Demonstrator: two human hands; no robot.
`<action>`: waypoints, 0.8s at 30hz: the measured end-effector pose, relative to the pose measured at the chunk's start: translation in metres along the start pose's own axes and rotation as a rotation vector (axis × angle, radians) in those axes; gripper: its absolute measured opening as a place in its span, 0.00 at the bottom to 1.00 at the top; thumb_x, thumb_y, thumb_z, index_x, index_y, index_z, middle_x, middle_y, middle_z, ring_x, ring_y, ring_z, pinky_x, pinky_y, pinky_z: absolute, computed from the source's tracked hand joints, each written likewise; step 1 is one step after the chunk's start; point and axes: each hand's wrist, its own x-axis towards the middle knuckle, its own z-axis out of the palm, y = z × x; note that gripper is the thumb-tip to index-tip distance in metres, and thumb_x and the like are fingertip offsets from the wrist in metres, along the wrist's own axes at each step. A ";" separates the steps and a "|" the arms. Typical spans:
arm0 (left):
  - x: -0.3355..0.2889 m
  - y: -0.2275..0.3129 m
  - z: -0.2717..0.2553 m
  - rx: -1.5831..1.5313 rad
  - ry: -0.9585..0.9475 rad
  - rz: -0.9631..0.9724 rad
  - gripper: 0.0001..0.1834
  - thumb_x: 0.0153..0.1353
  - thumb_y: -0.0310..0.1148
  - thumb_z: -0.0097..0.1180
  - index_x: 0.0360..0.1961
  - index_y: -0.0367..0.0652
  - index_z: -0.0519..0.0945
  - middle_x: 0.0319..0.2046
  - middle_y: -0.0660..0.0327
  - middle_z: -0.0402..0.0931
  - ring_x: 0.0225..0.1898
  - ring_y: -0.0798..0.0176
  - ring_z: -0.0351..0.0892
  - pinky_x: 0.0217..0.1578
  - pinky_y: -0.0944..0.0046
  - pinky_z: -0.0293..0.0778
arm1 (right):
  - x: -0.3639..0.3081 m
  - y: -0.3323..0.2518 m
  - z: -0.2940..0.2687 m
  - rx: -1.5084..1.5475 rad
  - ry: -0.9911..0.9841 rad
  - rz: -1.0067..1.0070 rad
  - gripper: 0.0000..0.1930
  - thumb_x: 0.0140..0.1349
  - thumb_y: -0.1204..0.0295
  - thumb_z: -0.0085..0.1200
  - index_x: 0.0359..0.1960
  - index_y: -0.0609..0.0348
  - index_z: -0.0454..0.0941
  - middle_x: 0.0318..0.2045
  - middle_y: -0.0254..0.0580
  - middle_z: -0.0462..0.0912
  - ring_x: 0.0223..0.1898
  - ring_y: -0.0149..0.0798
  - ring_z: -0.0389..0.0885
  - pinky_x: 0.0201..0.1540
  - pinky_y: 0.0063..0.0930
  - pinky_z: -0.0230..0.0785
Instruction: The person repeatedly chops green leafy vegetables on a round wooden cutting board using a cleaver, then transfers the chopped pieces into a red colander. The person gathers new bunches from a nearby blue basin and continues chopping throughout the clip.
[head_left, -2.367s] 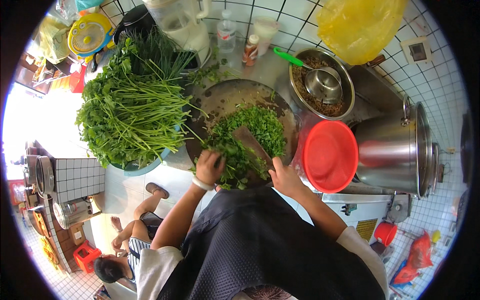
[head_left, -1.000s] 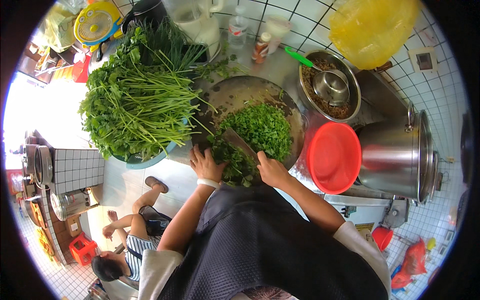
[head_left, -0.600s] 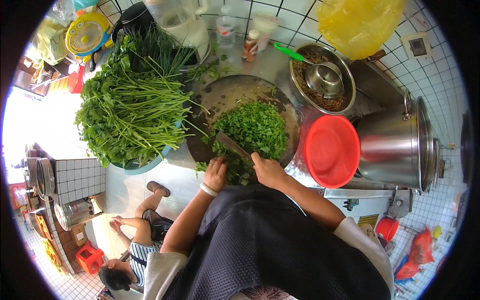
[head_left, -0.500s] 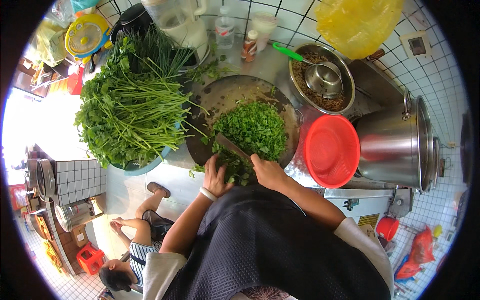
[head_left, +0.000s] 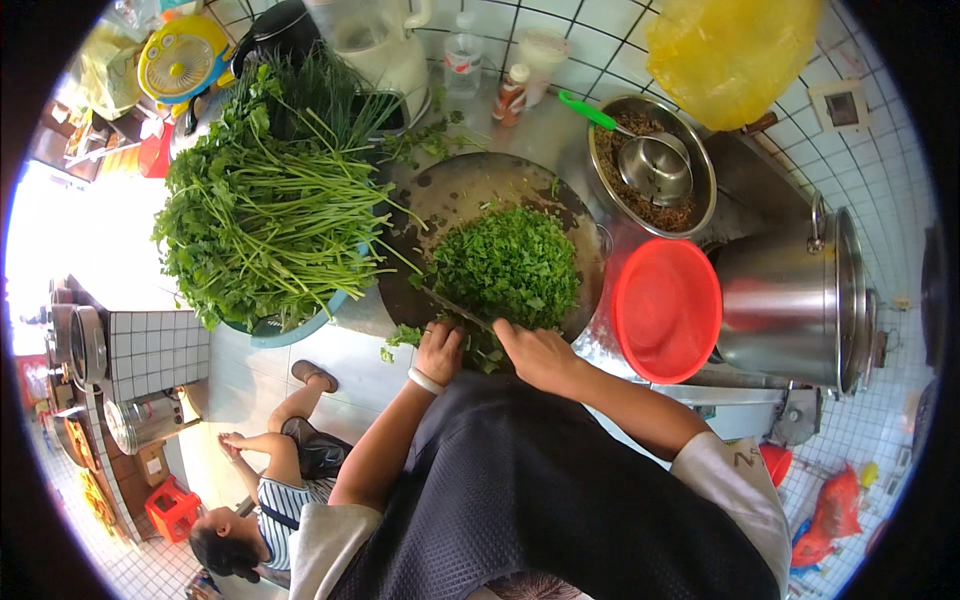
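Observation:
On the round cutting board (head_left: pixel 425 205) lies a mound of finely chopped green herb (head_left: pixel 505 262), which looks like cilantro. My right hand (head_left: pixel 533 353) is closed round the handle of a kitchen knife (head_left: pixel 456 307). Its blade points to the far left, seen nearly edge-on, between the mound and the uncut herb. With fingers curled, my left hand (head_left: pixel 438 352) presses on a small bunch of uncut cilantro (head_left: pixel 484 352) at the board's near edge. Part of that bunch is hidden under both hands. A few leaves (head_left: pixel 402 338) stick out left of my left hand.
Left of the board, a heap of leafy cilantro (head_left: pixel 275 220) overflows a blue basin (head_left: pixel 290 338). To the right stand a red plastic basket (head_left: pixel 667 312), a steel bowl (head_left: pixel 712 195) with a ladle (head_left: pixel 655 168) and a large steel pot (head_left: pixel 780 300). A seated person (head_left: pixel 275 500) is at lower left.
The knife blade has turned from showing its flat side to nearly edge-on. My right hand has shifted slightly left and nearer, and my left fingers have curled in more. The whole view has shifted slightly.

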 end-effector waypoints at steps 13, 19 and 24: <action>0.010 0.014 -0.009 -0.027 -0.009 -0.016 0.18 0.47 0.28 0.59 0.42 0.38 0.75 0.40 0.50 0.70 0.43 0.44 0.69 0.45 0.52 0.69 | 0.022 0.011 0.032 0.122 0.019 0.087 0.12 0.55 0.79 0.43 0.40 0.62 0.58 0.27 0.62 0.79 0.29 0.63 0.79 0.30 0.54 0.70; 0.006 0.025 -0.008 -0.051 0.005 -0.086 0.26 0.39 0.24 0.60 0.45 0.40 0.74 0.46 0.47 0.65 0.47 0.43 0.69 0.46 0.51 0.70 | 0.007 0.032 0.007 0.073 0.084 0.178 0.10 0.56 0.79 0.41 0.40 0.62 0.58 0.28 0.60 0.79 0.31 0.63 0.78 0.32 0.55 0.69; 0.025 -0.004 0.006 -0.056 -0.010 -0.068 0.21 0.40 0.19 0.56 0.40 0.43 0.78 0.40 0.54 0.68 0.43 0.48 0.71 0.40 0.56 0.73 | 0.004 0.033 0.015 0.059 0.125 0.163 0.12 0.55 0.80 0.42 0.42 0.62 0.59 0.28 0.59 0.79 0.30 0.63 0.79 0.33 0.54 0.71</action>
